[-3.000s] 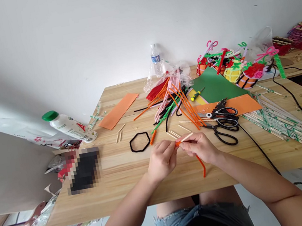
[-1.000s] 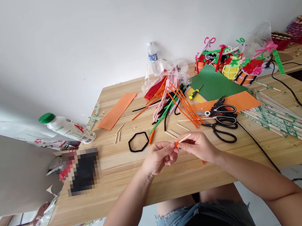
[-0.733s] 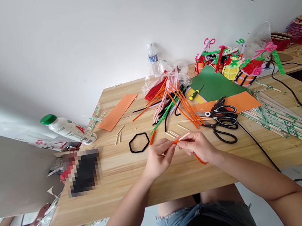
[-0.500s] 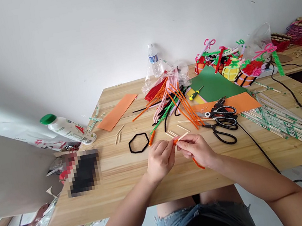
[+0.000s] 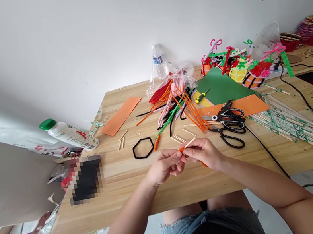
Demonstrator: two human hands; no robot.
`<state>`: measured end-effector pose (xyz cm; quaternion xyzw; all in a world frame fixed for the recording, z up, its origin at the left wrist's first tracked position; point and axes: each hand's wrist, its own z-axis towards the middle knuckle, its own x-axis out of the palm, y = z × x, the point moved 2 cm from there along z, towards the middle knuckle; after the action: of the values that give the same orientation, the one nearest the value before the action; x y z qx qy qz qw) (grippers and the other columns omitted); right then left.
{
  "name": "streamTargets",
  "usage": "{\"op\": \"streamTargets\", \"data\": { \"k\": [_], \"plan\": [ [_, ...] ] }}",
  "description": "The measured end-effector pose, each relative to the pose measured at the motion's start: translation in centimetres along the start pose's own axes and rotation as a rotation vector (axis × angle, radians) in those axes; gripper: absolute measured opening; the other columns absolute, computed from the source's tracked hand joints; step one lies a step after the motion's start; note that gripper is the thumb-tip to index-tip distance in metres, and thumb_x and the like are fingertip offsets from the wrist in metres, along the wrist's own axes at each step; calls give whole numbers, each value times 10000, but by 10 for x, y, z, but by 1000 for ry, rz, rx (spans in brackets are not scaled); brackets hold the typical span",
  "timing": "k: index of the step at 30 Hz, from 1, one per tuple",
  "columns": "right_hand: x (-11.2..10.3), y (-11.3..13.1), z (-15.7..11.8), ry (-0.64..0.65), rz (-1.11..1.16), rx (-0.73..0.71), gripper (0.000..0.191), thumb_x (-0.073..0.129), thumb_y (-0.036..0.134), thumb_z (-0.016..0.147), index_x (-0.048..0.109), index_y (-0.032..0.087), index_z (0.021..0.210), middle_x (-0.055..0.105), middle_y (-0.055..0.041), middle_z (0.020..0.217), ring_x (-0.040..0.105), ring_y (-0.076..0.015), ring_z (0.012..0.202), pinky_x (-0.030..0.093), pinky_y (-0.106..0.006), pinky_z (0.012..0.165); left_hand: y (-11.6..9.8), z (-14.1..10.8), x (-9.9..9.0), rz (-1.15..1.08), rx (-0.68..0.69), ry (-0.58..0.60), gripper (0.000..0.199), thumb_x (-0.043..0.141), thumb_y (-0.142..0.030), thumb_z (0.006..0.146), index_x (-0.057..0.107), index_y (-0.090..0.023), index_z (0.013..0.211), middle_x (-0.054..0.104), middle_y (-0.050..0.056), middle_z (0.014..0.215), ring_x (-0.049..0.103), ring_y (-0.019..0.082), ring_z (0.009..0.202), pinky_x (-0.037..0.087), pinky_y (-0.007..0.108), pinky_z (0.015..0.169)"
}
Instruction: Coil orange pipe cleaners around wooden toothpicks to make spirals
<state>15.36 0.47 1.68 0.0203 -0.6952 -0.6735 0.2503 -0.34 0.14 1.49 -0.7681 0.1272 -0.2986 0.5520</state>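
Observation:
Close together over the front of the table, my left hand point(image 5: 166, 164) and my right hand point(image 5: 207, 153) pinch a short wooden stick point(image 5: 190, 142) with an orange pipe cleaner point(image 5: 181, 150) wound round one end. The left fingertips grip the wrapped end. My right thumb and fingers close on the stick beside it, and the pipe cleaner's loose tail shows below that hand. Just beyond lie several cut stick pieces point(image 5: 189, 132), a finished orange-wrapped stick point(image 5: 156, 143) and a black pipe-cleaner hexagon point(image 5: 143, 148).
Black-handled scissors point(image 5: 233, 141) lie right of my hands. Behind are loose pipe cleaners point(image 5: 170, 110), a yellow screwdriver point(image 5: 201, 98), green sheet point(image 5: 220, 85) and orange strip point(image 5: 121, 116). Packaged chopsticks point(image 5: 294, 129) and a black cable point(image 5: 267, 152) are at right; a white bottle point(image 5: 70, 134) stands left.
My left hand has rolled over, so its thumb and fingertips now show at the wrapped end. The orange tail below my right hand looks shorter. The view has shifted slightly.

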Motion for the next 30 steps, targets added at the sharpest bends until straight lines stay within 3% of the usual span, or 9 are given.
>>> {"op": "streamTargets", "data": {
  "k": [2, 6, 9, 12, 17, 20, 24, 27, 30],
  "plan": [
    [0, -1, 1, -30, 43, 32, 286, 776, 380, 702, 737, 154, 873, 598, 18, 595, 369, -39, 415, 252, -206, 394, -3, 0, 0, 266, 176, -96, 388, 578, -492, 838, 618, -122, 729, 476, -11, 529, 413, 86, 443, 268, 209, 421],
    [2, -5, 2, -72, 144, 109, 278, 798, 358, 673, 732, 157, 852, 574, 28, 584, 366, -31, 403, 237, -199, 392, -11, -1, 2, 936, 670, -306, 318, 479, -296, 918, 591, -149, 659, 500, 21, 594, 441, 114, 547, 350, 245, 526],
    [2, -6, 1, -89, 172, 117, 291, 804, 354, 667, 729, 155, 866, 572, 30, 584, 356, -27, 396, 223, -194, 387, -10, -1, 4, 1182, 858, -436, 237, 461, -211, 909, 621, -155, 743, 541, 37, 629, 447, 127, 566, 358, 258, 548],
    [2, -5, 1, -60, 162, 115, 289, 797, 362, 677, 725, 154, 864, 570, 30, 586, 343, -22, 397, 218, -191, 389, -9, -2, 4, 1084, 765, -402, 276, 469, -252, 908, 600, -147, 688, 512, 28, 605, 428, 120, 550, 333, 258, 535],
    [1, 1, -1, 41, 88, 64, 276, 771, 368, 718, 729, 152, 886, 552, 41, 543, 328, -25, 393, 218, -192, 388, -2, -2, 0, 285, 148, -38, 462, 483, -554, 865, 584, -135, 700, 478, -1, 517, 428, 104, 445, 262, 224, 422],
    [0, 3, -1, 33, 21, 45, 288, 771, 372, 716, 734, 146, 890, 568, 32, 544, 362, -40, 408, 251, -200, 392, -1, -1, -1, -1, -5, -20, 482, 578, -598, 794, 589, -128, 688, 457, -23, 467, 394, 85, 383, 195, 205, 387],
    [-3, 2, 1, -46, -17, 20, 266, 774, 356, 710, 743, 151, 878, 599, 18, 589, 388, -44, 418, 271, -206, 394, -10, -1, -1, 231, 191, -167, 430, 646, -537, 783, 646, -118, 687, 505, -6, 504, 438, 86, 446, 297, 214, 423],
    [-1, 0, 2, -88, 53, 49, 242, 788, 352, 689, 738, 155, 821, 604, 18, 595, 376, -36, 399, 257, -205, 386, -15, -3, 2, 629, 506, -260, 351, 566, -397, 885, 674, -126, 690, 569, 36, 569, 494, 108, 537, 395, 236, 516],
    [1, -1, 2, -111, 137, 98, 242, 810, 338, 660, 732, 156, 799, 608, 17, 587, 371, -33, 391, 249, -201, 386, -13, -4, 5, 946, 835, -401, 196, 552, -246, 896, 707, -141, 835, 639, 71, 682, 559, 135, 612, 447, 254, 574]
  ]
}}
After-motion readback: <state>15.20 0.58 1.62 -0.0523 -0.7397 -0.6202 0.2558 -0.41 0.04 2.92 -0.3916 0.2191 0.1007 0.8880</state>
